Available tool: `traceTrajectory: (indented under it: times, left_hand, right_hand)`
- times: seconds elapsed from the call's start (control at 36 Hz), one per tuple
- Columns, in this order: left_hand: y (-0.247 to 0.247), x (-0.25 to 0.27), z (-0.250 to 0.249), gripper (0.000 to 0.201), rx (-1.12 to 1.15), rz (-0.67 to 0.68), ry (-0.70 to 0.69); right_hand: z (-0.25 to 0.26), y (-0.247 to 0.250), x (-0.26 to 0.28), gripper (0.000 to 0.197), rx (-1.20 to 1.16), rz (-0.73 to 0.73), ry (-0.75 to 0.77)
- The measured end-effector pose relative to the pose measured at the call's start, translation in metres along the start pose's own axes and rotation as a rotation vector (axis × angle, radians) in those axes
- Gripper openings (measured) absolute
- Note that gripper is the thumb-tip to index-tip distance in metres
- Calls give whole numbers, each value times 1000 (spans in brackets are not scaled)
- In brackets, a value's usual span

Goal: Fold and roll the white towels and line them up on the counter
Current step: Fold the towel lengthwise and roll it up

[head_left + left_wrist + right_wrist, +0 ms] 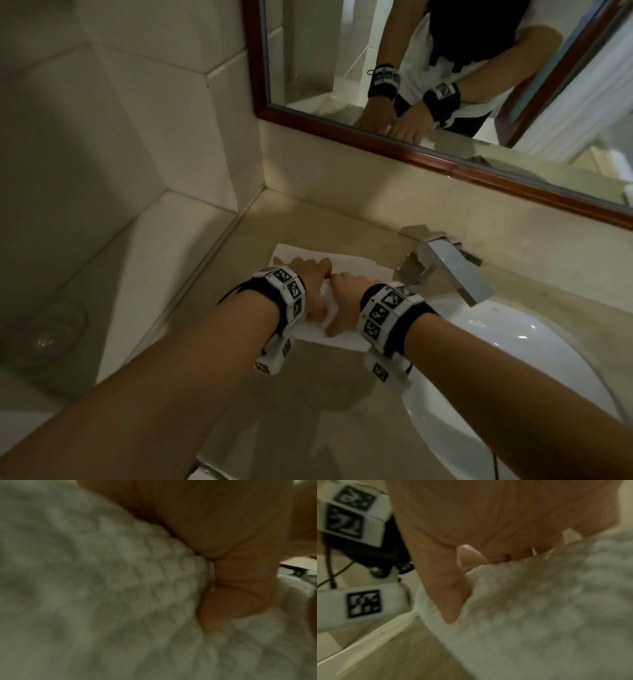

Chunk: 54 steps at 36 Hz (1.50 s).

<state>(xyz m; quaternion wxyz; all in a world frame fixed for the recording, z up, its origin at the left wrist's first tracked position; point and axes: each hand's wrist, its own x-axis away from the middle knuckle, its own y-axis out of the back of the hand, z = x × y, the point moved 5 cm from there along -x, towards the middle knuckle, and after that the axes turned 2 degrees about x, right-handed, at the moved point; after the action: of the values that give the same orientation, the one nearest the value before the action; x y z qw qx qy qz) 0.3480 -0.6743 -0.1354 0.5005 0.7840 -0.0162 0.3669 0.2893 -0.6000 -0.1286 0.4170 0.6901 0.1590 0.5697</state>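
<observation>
Head view: a white towel (346,270) lies flat on the beige stone counter (342,383), at nine o'clock from the chrome faucet (445,267). The left hand (313,279) and right hand (344,299) curl over its rolled near edge. Left wrist: looped terry, likely soft, light, springy. Right wrist: fingers (440,582) pinch the roll; gripping near both ends looks best.

You see a white towel (346,265) of nubby, looped terry cloth, matt and rough, lying on a polished beige stone surface (329,383). Beside it, the faucet (448,270) is bright, mirror-smooth metal and the basin (507,346) glossy white ceramic. The mirror's frame (411,156) is dark, lacquered wood.
</observation>
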Motion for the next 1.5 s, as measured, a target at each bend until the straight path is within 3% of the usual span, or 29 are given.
traceTrajectory:
  times: [0.11, 0.22, 0.31, 0.39, 0.47, 0.58, 0.69, 0.78, 0.86, 0.97, 1.03, 1.11, 1.19, 1.25, 1.33, 1.39, 1.5]
  left_hand:
    - [11, -6, 2, 78, -119, -225, 21]
    - [13, 4, -1, 72, -126, -360, 1]
    - [-8, 10, -4, 89, -163, -259, -38]
    - [-21, 10, -3, 105, -305, -198, -64]
    - [-6, -2, -2, 88, -237, -216, -58]
    - [20, -22, -6, 84, -234, -122, -111]
    - [40, -39, 1, 60, -229, -39, -171]
    - [51, -49, 9, 36, -220, -19, -141]
    - [59, -55, 12, 58, -325, -165, -99]
    - [56, -38, 37, 75, 72, -517, 63]
    - [41, -33, 53, 76, 310, -627, 142]
    - [20, -29, 63, 73, 782, -520, 289]
    - [-1, -32, 45, 77, 1113, -137, 330]
    - [-9, -38, 37, 82, 1271, -29, 334]
    - [-2, -36, 34, 85, 1385, -50, 341]
    - [4, -35, 38, 88, 1343, -67, 284]
    - [24, -36, 61, 89, 1257, -133, 205]
  right_hand:
    - [0, -9, -2, 134, 21, -89, -130]
    - [-9, -3, -16, 128, -19, -114, -103]
    - [-17, 11, -23, 114, -71, -64, -68]
    - [-23, 21, -31, 111, -130, 22, -64]
    - [-25, 27, -35, 116, -146, 48, -72]
    - [-34, 28, -35, 129, -189, 45, -95]
    - [-32, 32, -37, 124, -264, 9, -92]
    - [-28, 31, -40, 109, -276, -69, -103]
    - [-29, 32, -45, 101, -330, -69, -141]
    - [-46, 35, -48, 99, -504, -24, -236]
    - [-57, 33, -48, 104, -611, 1, -286]
    - [-68, 27, -49, 103, -764, 25, -346]
    - [-70, 22, -48, 106, -942, 31, -410]
    - [-68, 15, -47, 100, -1108, 63, -440]
    - [-58, -4, -45, 84, -1377, 170, -426]
    - [-42, -15, -48, 94, -1547, 240, -319]
    - [-21, -7, -70, 97, -1679, 162, -244]
